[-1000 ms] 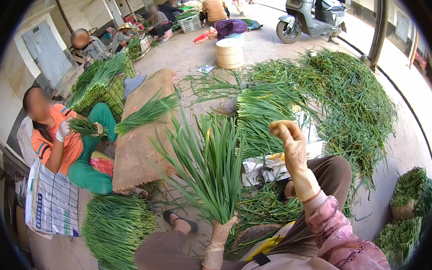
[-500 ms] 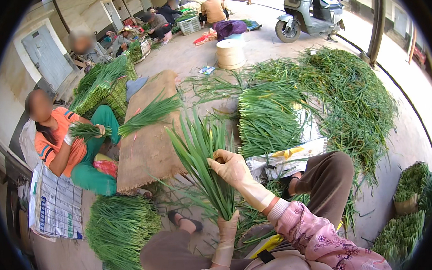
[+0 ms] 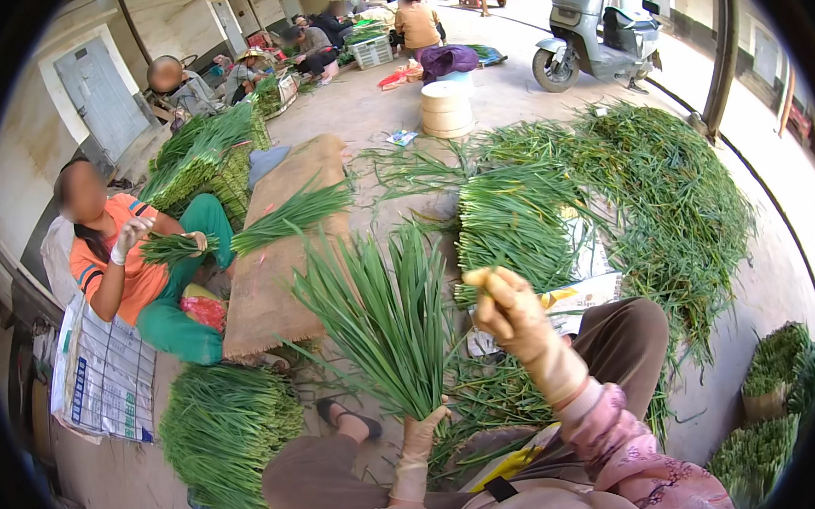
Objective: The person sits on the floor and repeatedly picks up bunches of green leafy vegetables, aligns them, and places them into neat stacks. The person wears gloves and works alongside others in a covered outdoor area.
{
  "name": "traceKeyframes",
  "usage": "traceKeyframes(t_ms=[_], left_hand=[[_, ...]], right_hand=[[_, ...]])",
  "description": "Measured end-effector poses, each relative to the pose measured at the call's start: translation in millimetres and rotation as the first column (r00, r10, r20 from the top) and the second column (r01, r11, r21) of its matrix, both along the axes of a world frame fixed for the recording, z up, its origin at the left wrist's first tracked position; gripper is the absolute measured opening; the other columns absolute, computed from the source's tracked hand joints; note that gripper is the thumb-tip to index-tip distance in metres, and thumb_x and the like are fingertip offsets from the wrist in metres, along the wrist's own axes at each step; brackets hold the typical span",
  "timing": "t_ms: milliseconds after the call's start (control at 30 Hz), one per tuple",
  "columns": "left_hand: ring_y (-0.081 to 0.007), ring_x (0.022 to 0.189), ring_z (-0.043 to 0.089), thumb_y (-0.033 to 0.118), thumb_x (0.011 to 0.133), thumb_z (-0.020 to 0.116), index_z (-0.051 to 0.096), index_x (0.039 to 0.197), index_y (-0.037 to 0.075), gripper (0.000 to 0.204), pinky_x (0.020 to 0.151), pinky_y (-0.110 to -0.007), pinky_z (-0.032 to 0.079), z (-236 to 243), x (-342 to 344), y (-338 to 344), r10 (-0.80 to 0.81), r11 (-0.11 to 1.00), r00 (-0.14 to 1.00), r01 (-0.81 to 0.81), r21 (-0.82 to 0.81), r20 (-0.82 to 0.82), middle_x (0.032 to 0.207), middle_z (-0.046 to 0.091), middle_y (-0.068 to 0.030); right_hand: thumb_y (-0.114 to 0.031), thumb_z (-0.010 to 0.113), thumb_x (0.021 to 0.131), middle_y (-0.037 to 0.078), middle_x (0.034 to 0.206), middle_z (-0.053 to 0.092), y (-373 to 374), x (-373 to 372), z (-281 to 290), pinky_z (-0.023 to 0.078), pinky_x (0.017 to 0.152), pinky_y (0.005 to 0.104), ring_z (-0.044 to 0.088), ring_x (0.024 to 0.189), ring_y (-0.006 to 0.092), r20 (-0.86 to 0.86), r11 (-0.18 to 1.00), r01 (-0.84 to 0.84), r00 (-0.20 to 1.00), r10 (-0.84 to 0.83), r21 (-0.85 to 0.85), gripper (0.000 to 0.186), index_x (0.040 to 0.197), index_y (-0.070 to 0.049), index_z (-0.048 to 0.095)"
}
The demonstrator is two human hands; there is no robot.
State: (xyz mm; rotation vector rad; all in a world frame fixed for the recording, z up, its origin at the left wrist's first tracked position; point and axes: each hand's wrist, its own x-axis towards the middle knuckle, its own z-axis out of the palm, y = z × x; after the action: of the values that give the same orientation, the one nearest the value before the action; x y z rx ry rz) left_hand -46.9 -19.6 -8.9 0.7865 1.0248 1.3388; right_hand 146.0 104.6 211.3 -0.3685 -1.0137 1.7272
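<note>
My left hand (image 3: 419,447), in a pale thin glove, is wrapped round the lower end of a bunch of Chinese chives (image 3: 384,325). The long flat leaves fan upward and away from me. To the right of that bunch, my right hand (image 3: 517,318), gloved alike, is raised and apart from it, somewhat blurred. Its fingers are bent and pressed together; whether anything small is between them I cannot make out. Beyond the right hand a thick stack of chives (image 3: 512,226) lies on a printed sack (image 3: 589,291).
A big loose heap of chives (image 3: 671,185) spreads at the right. Another stack (image 3: 224,439) stands front left. Brown sacking (image 3: 276,298) bears a small bunch. Across it, a person in orange (image 3: 126,251) handles chives. Farther off stand a round tub (image 3: 444,112) and a scooter (image 3: 590,38).
My right hand has left the chive leaves and moved right and slightly toward me. The bunch in my left hand has fanned out wider. Opposite, the person in orange has raised one hand.
</note>
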Motion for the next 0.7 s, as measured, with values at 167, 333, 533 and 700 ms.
traceKeyframes(t_ms=[167,333,533,700], left_hand=[[-0.0144,0.078,0.061,0.0,0.08,0.065,0.059,0.108,0.004,0.029,0.069,-0.03,0.053,-0.9,-4.6,5.1,0.024,1.0,0.997,-0.023,0.017,-0.069,0.1,0.063,-0.0059],[-0.0113,0.084,0.061,-0.002,0.077,0.068,0.062,0.104,0.005,0.028,0.073,-0.026,0.05,4.2,2.0,6.6,0.088,0.996,0.99,-0.084,0.038,-0.113,0.095,0.066,-0.0021],[-0.0117,0.081,0.059,0.004,0.076,0.072,0.061,0.104,0.003,0.029,0.072,-0.027,0.048,-16.7,3.9,5.4,0.158,0.986,0.906,-0.123,0.112,-0.394,0.094,0.065,-0.0018],[-0.0124,0.084,0.058,0.008,0.077,0.072,0.059,0.106,0.003,0.033,0.074,-0.029,0.047,-18.5,6.5,4.6,0.165,0.985,0.891,-0.127,0.117,-0.424,0.096,0.065,-0.0028]], right_hand=[[-0.033,0.059,0.088,0.01,0.076,0.067,13.9,88.7,-4.1,0.049,0.058,0.0302,0.063,0.062,0.018,0.957,0.94,-0.28,0.265,-0.117,0.193,0.037,0.115,-0.008,0.062],[-0.016,0.059,0.087,0.012,0.089,0.067,15.0,74.8,26.7,0.05,0.073,0.0315,0.064,0.083,0.0205,0.864,0.885,-0.118,0.31,-0.397,0.45,0.023,0.108,-0.009,0.064],[-0.021,0.073,0.077,0.004,0.074,0.061,-2.1,-23.8,60.3,0.047,0.062,0.0268,0.054,0.068,0.0107,0.645,0.871,0.028,0.661,-0.384,0.49,0.027,0.097,-0.006,0.064],[-0.03,0.073,0.075,0.009,0.069,0.058,0.1,-69.5,47.9,0.047,0.06,0.0373,0.059,0.067,0.0298,0.507,0.585,0.036,0.457,-0.73,0.81,0.028,0.08,-0.005,0.061]])
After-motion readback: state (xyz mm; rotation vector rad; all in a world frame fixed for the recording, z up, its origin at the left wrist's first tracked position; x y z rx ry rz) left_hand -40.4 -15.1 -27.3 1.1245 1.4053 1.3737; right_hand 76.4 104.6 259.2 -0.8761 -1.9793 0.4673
